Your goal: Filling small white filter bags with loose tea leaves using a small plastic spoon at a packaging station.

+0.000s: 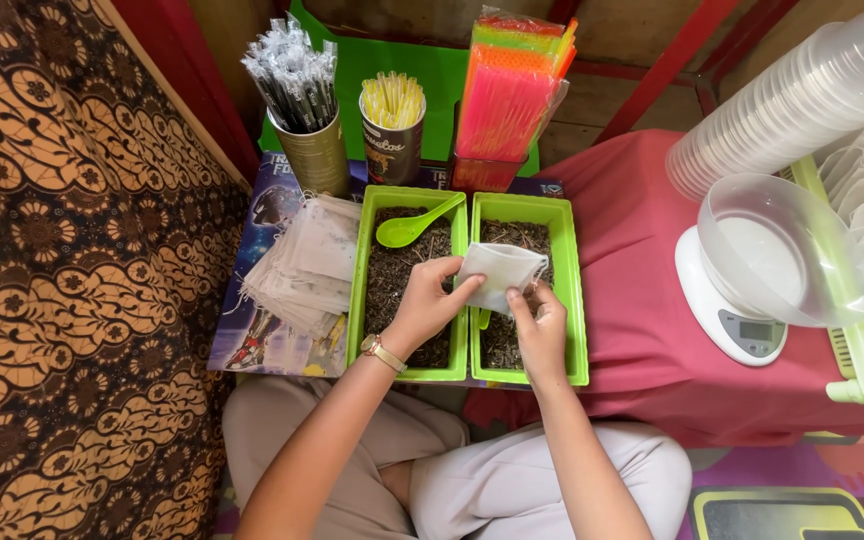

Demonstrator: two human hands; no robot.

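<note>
— Both hands pinch that white pouch (497, 275) at mid-frame, over the two green trays (577, 300): left hand (427, 305) on its left edge, right hand (540, 325) underneath.

— If the grip slips, I'd say it drops into the dark leaves (392, 275).

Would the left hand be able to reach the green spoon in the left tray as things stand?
Probably yes: the green spoon lies uncovered just beyond the left hand, though that hand holds the white pouch.
</note>
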